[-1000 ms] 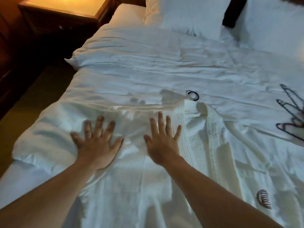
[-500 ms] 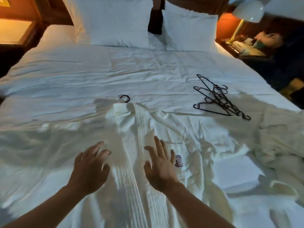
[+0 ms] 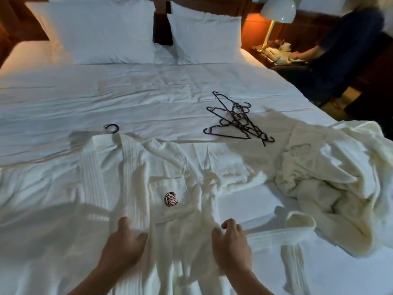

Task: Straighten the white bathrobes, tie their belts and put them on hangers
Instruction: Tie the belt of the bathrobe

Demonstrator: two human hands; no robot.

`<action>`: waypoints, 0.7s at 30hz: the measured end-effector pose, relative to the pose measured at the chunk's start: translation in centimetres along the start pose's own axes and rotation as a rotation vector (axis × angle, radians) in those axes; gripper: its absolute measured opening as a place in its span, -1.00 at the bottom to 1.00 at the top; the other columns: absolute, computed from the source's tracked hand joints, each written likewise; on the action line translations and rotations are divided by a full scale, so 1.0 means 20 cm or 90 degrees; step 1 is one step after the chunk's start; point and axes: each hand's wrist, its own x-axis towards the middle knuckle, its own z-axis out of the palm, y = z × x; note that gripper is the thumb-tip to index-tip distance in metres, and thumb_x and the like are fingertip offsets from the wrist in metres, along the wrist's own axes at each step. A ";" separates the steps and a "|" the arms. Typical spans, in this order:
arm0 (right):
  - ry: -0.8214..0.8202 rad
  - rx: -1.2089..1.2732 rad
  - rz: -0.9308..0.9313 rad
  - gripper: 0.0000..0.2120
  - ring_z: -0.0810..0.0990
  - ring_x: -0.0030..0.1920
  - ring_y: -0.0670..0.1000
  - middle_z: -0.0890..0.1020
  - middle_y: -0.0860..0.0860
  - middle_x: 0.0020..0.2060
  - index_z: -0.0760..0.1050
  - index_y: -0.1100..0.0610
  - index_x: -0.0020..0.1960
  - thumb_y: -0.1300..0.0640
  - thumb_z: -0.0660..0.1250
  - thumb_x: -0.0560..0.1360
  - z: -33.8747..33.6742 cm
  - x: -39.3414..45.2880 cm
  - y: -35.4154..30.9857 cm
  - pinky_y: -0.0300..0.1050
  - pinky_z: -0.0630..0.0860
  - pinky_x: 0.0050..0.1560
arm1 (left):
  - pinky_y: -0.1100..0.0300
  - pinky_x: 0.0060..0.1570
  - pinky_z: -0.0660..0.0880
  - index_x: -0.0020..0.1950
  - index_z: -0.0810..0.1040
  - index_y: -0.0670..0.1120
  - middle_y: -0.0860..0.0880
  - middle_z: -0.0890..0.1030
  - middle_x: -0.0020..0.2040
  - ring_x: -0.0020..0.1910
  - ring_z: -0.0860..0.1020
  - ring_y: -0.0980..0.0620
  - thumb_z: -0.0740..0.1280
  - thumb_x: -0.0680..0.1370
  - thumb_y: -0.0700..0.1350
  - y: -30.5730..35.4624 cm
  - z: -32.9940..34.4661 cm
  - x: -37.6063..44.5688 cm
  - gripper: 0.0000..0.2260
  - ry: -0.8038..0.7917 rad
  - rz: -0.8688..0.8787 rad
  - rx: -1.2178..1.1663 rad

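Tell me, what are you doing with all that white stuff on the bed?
A person is smoothing a white bathrobe spread on the bed. The left hand and right hand both rest on its lower front. A hanger hook pokes out at its collar. Spare hangers lie further up, and another bathrobe sits crumpled at the right.

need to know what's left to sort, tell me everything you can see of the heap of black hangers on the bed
The heap of thin black hangers looks like plastic or coated wire. Several lie flat and tangled, hooks pointing different ways, on the white bed cover, beyond the spread white bathrobe. Only the cover touches them; neither hand is near.
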 end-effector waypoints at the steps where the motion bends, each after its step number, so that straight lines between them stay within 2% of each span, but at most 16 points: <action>1: -0.059 0.011 0.015 -0.79 0.57 0.13 0.11 0.54 0.00 0.07 0.35 -0.03 0.04 -0.16 0.17 0.58 -0.02 0.00 0.03 0.04 0.48 0.11 | 0.00 0.13 0.41 0.44 0.26 -0.13 -0.30 0.52 0.31 0.28 0.51 -0.33 0.40 0.55 0.04 0.02 0.00 -0.03 -0.43 0.013 -0.020 -0.041; 4: -0.192 0.029 0.035 -0.69 0.57 0.15 0.11 0.59 0.03 0.07 0.37 0.02 0.04 -0.22 0.22 0.52 -0.04 -0.01 0.10 -0.03 0.46 0.10 | -0.04 0.24 0.38 0.49 0.27 -0.12 -0.28 0.48 0.38 0.31 0.48 -0.33 0.48 0.48 0.00 0.04 0.00 -0.12 -0.33 0.043 -0.056 -0.154; 7: -0.216 0.092 0.084 -0.64 0.60 0.05 0.09 0.62 0.00 -0.03 0.43 0.07 0.04 -0.21 0.31 0.50 -0.05 -0.03 0.16 -0.08 0.47 0.05 | -0.02 0.21 0.39 0.50 0.26 -0.10 -0.26 0.49 0.36 0.30 0.50 -0.30 0.42 0.31 0.15 0.04 0.01 -0.23 -0.17 0.062 -0.073 -0.185; 11: -0.207 0.240 0.135 -0.67 0.66 -0.09 0.04 0.68 0.00 -0.16 0.55 0.12 -0.05 -0.17 0.37 0.49 -0.04 -0.09 0.19 -0.06 0.60 0.01 | 0.00 0.21 0.39 0.50 0.25 -0.11 -0.24 0.51 0.36 0.31 0.50 -0.27 0.51 0.47 -0.03 0.01 0.06 -0.39 -0.30 0.071 -0.071 -0.161; 16: -0.173 0.360 0.103 -0.74 0.64 -0.16 0.03 0.66 -0.03 -0.23 0.57 0.11 -0.07 -0.07 0.26 0.59 -0.06 -0.25 0.28 -0.02 0.58 -0.07 | 0.00 0.23 0.38 0.51 0.25 -0.11 -0.24 0.48 0.39 0.33 0.48 -0.28 0.50 0.49 -0.03 -0.08 0.12 -0.56 -0.31 0.063 -0.030 -0.142; 18: -0.177 0.339 0.092 -0.75 0.60 -0.16 0.06 0.64 0.00 -0.23 0.57 0.13 -0.08 0.02 0.21 0.60 -0.07 -0.32 0.33 -0.04 0.55 -0.08 | -0.01 0.23 0.40 0.49 0.28 -0.10 -0.19 0.50 0.39 0.32 0.49 -0.25 0.51 0.48 -0.01 -0.13 0.16 -0.63 -0.33 0.074 -0.007 -0.161; 21: -0.215 0.280 0.068 -0.74 0.62 -0.09 0.08 0.66 0.02 -0.14 0.59 0.15 -0.01 0.00 0.23 0.58 -0.07 -0.39 0.39 -0.02 0.56 -0.02 | -0.04 0.23 0.47 0.47 0.34 -0.06 -0.11 0.57 0.30 0.24 0.54 -0.18 0.46 0.47 0.09 -0.25 0.23 -0.75 -0.37 0.060 -0.009 -0.183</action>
